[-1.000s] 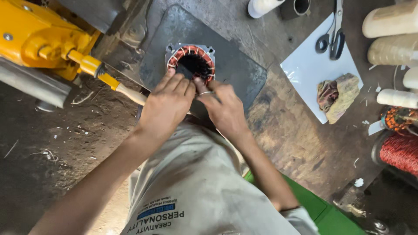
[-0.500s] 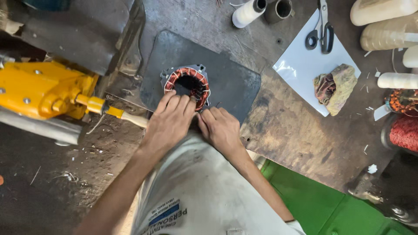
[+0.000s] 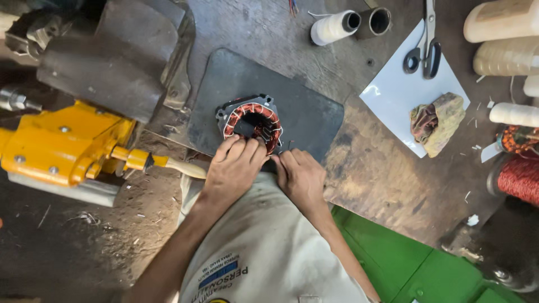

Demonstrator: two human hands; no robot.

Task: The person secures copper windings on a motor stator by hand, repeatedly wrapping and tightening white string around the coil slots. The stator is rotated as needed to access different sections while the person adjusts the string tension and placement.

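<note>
Both hands have slid to the near rim of the stator [image 3: 254, 122], which sits where it did on the dark mat [image 3: 314, 115], so the work stays at that edge. Left hand [image 3: 234, 168] lies flat, fingers [image 3: 247, 150] curled over the copper winding; right hand [image 3: 302, 178] pinches something at the rim, too small to tell. Beyond, on the worktop [image 3: 382, 179]: scissors [image 3: 424, 50] on a white sheet [image 3: 401, 98].

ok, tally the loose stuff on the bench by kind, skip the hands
Motor stator with copper windings: 1
Scissors: 1
White thread spool: 1
Empty dark tube: 1
Cream cones at the right edge: 4
Red wire coil: 1
White sheet: 1
Total: 10
</note>
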